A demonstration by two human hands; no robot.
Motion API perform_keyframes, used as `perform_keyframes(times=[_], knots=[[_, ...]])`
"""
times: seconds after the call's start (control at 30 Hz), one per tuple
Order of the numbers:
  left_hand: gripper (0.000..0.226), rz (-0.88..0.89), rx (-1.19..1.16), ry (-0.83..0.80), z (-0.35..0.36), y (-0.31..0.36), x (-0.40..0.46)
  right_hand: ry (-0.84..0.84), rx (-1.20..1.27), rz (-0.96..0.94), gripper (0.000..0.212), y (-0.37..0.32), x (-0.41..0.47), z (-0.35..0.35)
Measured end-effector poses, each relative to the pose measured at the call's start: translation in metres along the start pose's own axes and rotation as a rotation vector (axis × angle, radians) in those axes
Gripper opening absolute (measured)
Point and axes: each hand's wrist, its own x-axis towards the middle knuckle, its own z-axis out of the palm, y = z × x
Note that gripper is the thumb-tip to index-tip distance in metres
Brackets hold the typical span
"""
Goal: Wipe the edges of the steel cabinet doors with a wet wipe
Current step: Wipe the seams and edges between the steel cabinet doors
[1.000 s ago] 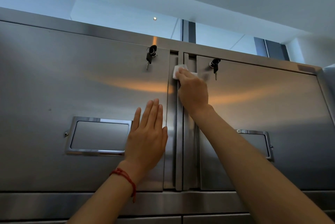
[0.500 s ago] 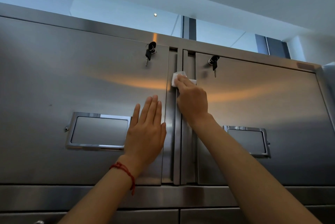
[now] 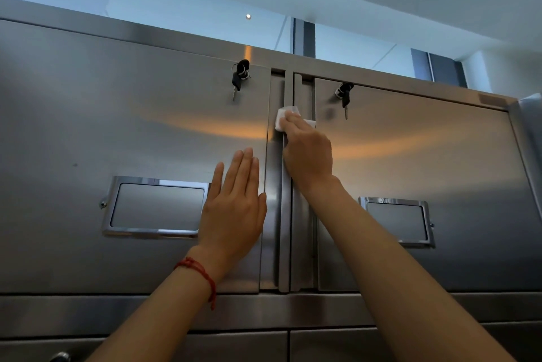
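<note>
Two steel doors [image 3: 132, 127] face you from above, meeting at a vertical seam [image 3: 289, 185] that serves as your landmark. Your right hand [image 3: 308, 153] reaches up along that seam, its fingers pressing a white wipe [image 3: 282, 118] against the metal strips right at the seam, in the upper part of the doors; whether the fingers curl round the wipe or only push it flat, you cannot tell from this angle. The wipe's pale corner sticks out above and to the left of your fingertips, touching the left door's edge strip. Your left hand [image 3: 234, 209] lies just left of the seam, lower than the wipe, palm flat on the left door with fingers straight and close together, pointing up. A red cord bracelet [image 3: 202, 273] circles that wrist. Left of this hand, a framed label holder [image 3: 155, 206] sits on the door, your little-finger side overlapping its right end. A matching holder [image 3: 396, 219] sits right of the seam, beyond your right forearm. Near the top, a key [image 3: 240, 77] hangs from a lock left of the seam, and another key [image 3: 345, 99] hangs right of it. Below the doors runs a steel rail [image 3: 88, 314], the seam ending at it.
</note>
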Motion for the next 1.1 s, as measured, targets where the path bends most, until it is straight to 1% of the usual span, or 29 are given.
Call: perform_keyframes(times=[0.17, 0.27, 0.43, 0.63, 0.77, 0.87, 1.1], knots=[[0.057, 0.011, 0.005, -0.010, -0.002, 0.000, -0.002, 0.055, 0.025, -0.001, 0.027, -0.003, -0.015, 0.001], [0.057, 0.008, 0.009, -0.015, -0.002, 0.000, -0.002, 0.058, 0.035, -0.015, 0.029, -0.002, -0.015, 0.000], [0.057, 0.013, 0.019, -0.010, -0.001, -0.001, -0.002, 0.041, 0.025, 0.018, 0.028, -0.002, -0.005, 0.002], [0.057, 0.012, 0.019, -0.017, 0.000, -0.001, -0.002, 0.078, 0.043, 0.030, 0.029, -0.006, -0.026, 0.004], [0.056, 0.013, 0.009, -0.006, 0.001, -0.001, -0.002, 0.039, 0.027, 0.017, 0.028, -0.003, -0.012, 0.000], [0.056, 0.015, 0.011, -0.012, 0.001, -0.001, -0.002, -0.011, 0.006, 0.051, 0.026, -0.002, 0.004, 0.000], [0.057, 0.010, 0.023, -0.012, -0.001, 0.000, -0.002, 0.049, 0.030, 0.056, 0.025, -0.006, -0.015, 0.004]])
